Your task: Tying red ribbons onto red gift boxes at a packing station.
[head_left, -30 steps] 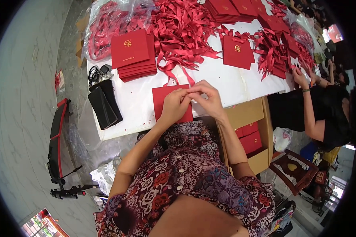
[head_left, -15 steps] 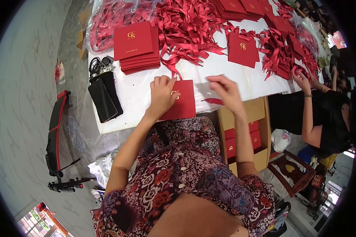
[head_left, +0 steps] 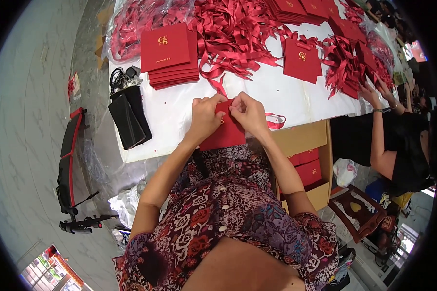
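A flat red paper bag (head_left: 228,132) with a gold emblem lies at the table's near edge in front of me. My left hand (head_left: 207,116) is closed over its upper left part, thumb on the front. At its top edge my right hand (head_left: 248,113) is in a pinch, fingertips close to the left thumb. A red ribbon (head_left: 219,87) runs from the ribbon pile to the top of the bag between my hands; its end is hidden by the fingers. Just right of my right hand lies a looped loose ribbon (head_left: 276,120).
A stack of red bags (head_left: 172,56) stands at the left, with a ribbon heap (head_left: 233,34) behind. A black phone (head_left: 126,121) lies on the left. An open cardboard box (head_left: 303,140) with red packages sits below the table edge. At right another person (head_left: 381,140) handles ribbons.
My right hand has moved left and down to the bag's top edge and closed its fingertips there. My left hand has shifted slightly right. The loose ribbon at right now lies in a loop.
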`<state>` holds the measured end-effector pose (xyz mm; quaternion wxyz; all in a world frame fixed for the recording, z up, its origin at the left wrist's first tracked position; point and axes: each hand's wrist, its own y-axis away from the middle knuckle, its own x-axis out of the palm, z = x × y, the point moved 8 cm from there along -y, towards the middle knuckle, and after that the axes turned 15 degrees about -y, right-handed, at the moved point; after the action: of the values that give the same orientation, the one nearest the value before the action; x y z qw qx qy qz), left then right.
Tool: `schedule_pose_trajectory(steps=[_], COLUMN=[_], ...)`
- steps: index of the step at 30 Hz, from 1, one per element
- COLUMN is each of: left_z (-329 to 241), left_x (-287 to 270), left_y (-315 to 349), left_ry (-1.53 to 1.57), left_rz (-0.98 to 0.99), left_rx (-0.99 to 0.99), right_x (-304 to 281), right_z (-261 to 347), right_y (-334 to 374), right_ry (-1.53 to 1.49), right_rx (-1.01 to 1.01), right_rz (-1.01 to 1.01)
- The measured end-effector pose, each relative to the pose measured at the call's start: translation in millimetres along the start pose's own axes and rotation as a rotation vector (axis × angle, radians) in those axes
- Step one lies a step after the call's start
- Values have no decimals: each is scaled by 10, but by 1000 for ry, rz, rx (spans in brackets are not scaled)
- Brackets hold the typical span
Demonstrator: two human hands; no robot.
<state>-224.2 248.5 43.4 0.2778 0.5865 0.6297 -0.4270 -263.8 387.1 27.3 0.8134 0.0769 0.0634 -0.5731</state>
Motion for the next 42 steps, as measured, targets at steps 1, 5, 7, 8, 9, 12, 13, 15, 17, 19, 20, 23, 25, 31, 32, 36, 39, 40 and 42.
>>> schedule_pose_trajectory(steps=[1,5,7,8,9,12,13,15,17,19,20,23,25,31,32,36,39,40,42], left_z=[-4,5,30,43,60,263,261,364,285,94,38,51,71,-71,-168,-373,-433,-434,-420], left_x=[21,26,-1,-8,-15,90,84,241,92,-51,-37,-69,-126,-192,-208,-261,-257,-244,-260], left_y=[5,-9,-18,-22,-28,-29,-29,69,58,41,42,19,-4,-66,-62,-74,-86,-84,-84], left_ry=[0,-30,6,36,65,388,388,720,379,37,-42,-61,1,67,-17,-170,-237,-236,-206], left_rz=[0,1,6,9,11,98,96,220,88,-43,-32,-39,-55,6,10,-78,-60,-59,-94], left_rx=[-1,-22,-24,-20,-17,-173,-174,-443,-279,-113,-109,-74,-43,82,150,312,351,355,339], right_x=[17,37,14,4,8,46,59,74,107,152,154,142,110,-115,-64,-16,33,59,81], right_z=[50,212,144,111,64,63,99,136,161,207,187,331,199,137,-46,-167,-259,-271,-359], right_y=[6,2,-28,-50,-82,-79,-76,-79,-67,-55,-47,-7,-50,-339,-387,-417,-468,-481,-463], right_ry=[75,228,66,67,6,-72,-92,-52,-12,178,179,277,3,96,88,51,-118,-189,-229], right_rx=[-22,-128,-16,-16,3,16,10,4,0,-43,-43,-268,-94,-135,80,378,386,339,362], right_rz=[-7,-43,-14,-15,-5,-12,-28,-26,-24,-16,-15,-64,-25,146,310,598,632,655,628])
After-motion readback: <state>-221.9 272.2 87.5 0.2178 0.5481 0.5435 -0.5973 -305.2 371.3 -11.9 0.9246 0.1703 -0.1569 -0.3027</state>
